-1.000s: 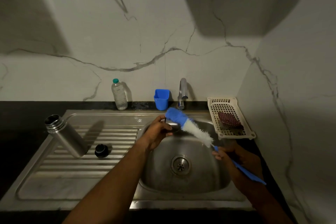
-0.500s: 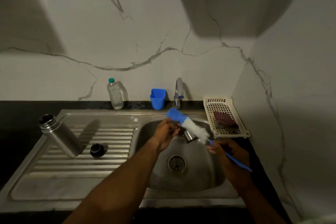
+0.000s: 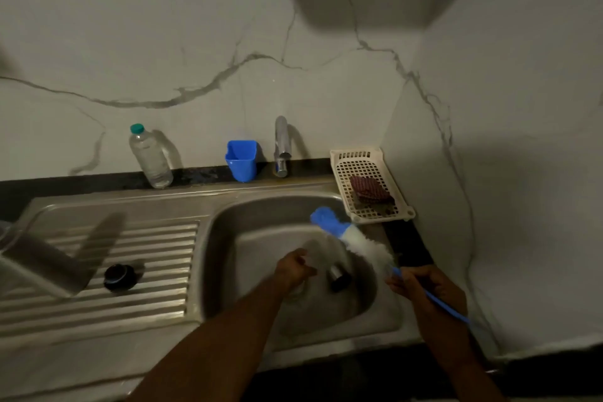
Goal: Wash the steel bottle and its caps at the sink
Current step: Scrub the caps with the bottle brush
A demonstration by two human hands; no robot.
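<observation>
The steel bottle [image 3: 39,266] lies tilted and blurred on the drainboard at the far left, its mouth uncapped. A black cap [image 3: 119,277] sits on the ribs to its right. A small steel cap [image 3: 339,277] is inside the sink basin [image 3: 228,254], just right of my left hand [image 3: 295,271] and apart from it. That hand is blurred, its fingers loosely curled with nothing seen in them. My right hand [image 3: 421,284] grips the blue handle of a bottle brush [image 3: 352,238], whose white and blue head points up-left over the basin.
A tap [image 3: 281,147] stands behind the basin, with a blue plastic cup [image 3: 241,160] and a clear plastic bottle [image 3: 151,157] to its left. A cream basket [image 3: 368,166] with a dark scrub pad [image 3: 370,192] sits at the right corner beside the side wall.
My left hand held the steel cap against the brush; now the cap is apart from it in the basin. The brush has swung right and my head has turned, shifting the view.
</observation>
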